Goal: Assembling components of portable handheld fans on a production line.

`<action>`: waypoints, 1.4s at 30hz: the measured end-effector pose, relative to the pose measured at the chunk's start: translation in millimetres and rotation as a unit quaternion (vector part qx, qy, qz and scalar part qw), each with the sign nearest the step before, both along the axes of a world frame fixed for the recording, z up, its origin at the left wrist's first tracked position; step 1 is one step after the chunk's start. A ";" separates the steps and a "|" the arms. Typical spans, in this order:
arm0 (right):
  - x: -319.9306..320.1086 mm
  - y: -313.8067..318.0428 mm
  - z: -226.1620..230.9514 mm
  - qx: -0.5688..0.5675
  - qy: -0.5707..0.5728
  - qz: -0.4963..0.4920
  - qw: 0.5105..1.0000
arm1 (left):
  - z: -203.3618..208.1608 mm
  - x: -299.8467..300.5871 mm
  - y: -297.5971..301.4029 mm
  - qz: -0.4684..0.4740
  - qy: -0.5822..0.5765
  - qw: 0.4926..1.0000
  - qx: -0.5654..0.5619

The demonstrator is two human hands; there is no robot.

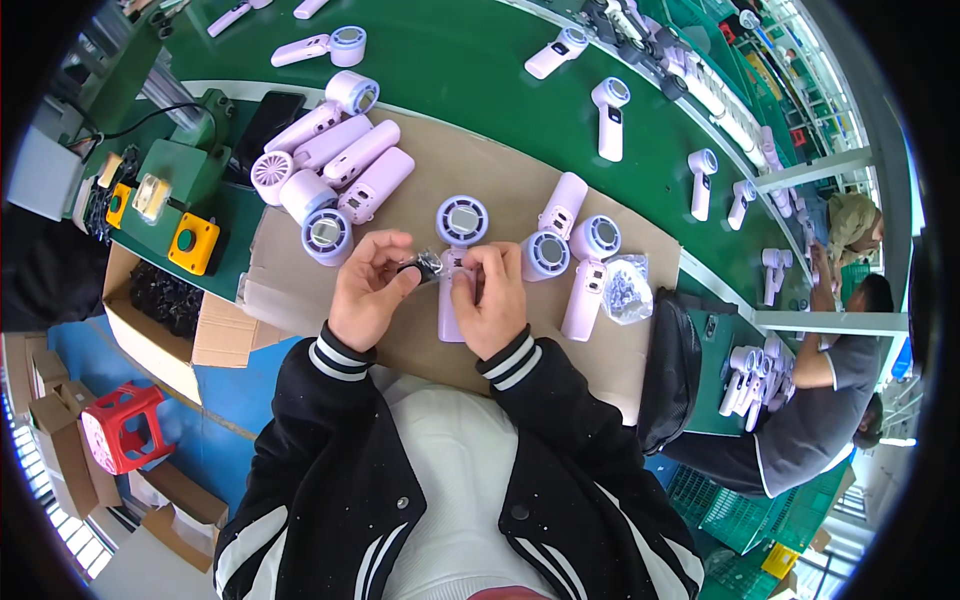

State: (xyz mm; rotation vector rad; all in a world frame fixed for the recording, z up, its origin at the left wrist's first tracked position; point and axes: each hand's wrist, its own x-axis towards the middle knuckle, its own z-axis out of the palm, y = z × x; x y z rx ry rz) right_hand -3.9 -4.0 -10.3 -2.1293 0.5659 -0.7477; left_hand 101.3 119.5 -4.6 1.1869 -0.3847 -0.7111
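A pale purple handheld fan (450, 318) lies upright before me on brown cardboard, its round head away from me. My right hand (492, 302) is closed at its upper handle, fingers bent against the side; whether a small piece sits between the fingertips is hidden. Just left of the handle, my left hand (366, 298) has its thumb and fingers closed on small glossy black parts (427, 264), too small to name exactly. Two more fans with round heads (545, 255) lie right of my right hand, next to a clear bag of small parts (628, 290).
Several fans (345, 160) are piled at the left on the cardboard (420, 365). More lie on the green conveyor belt (450, 70) behind. A yellow button box (193, 245), a carton of black parts (165, 300) and a black bag (672, 375) flank me. A co-worker (820, 400) sits at right.
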 end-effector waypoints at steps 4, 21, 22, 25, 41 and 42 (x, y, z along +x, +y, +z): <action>3.0 3.1 -4.9 0.021 -0.042 -0.033 0.998 | -10.3 -5.0 -7.2 -0.004 0.033 0.999 -0.006; -8.3 -24.6 -2.7 0.050 0.063 -0.009 0.997 | 2.3 -6.4 -29.7 -0.002 -0.450 0.839 0.307; -7.7 -24.3 -3.2 0.052 0.062 -0.008 0.997 | 2.4 -6.9 -29.9 -0.002 -0.450 0.838 0.309; -7.0 -25.0 -5.0 -0.063 0.105 -0.003 0.992 | -0.1 -10.2 -30.6 -0.012 -0.488 0.807 0.331; -15.5 -25.8 0.4 0.093 -0.035 0.057 0.993 | -0.7 -6.6 -33.0 -0.080 -0.330 0.935 0.102; -16.7 -26.8 0.6 0.088 -0.036 0.048 0.994 | -0.9 -6.3 -34.7 -0.087 -0.332 0.934 0.095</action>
